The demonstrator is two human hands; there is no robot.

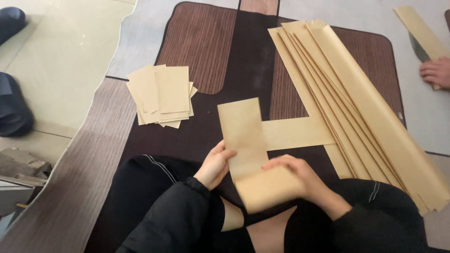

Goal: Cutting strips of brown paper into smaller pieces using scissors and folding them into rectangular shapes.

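A long tan paper strip (pixel 243 136) lies bent across my lap, its upper part standing up over the mat. My left hand (pixel 214 164) grips the strip's left edge near the bend. My right hand (pixel 300 175) presses and holds the lower folded part, which looks blurred. One end of the strip runs right toward a fan of long tan paper strips (pixel 356 107) spread diagonally on the mat. A pile of short cut tan paper pieces (pixel 161 96) sits to the upper left, apart from both hands.
A brown and dark striped mat (pixel 206 42) covers the floor. Another person's hand (pixel 436 72) at the right edge rests on another tan strip (pixel 419 30). Dark slippers (pixel 11 103) lie at the left. My legs in black trousers fill the bottom.
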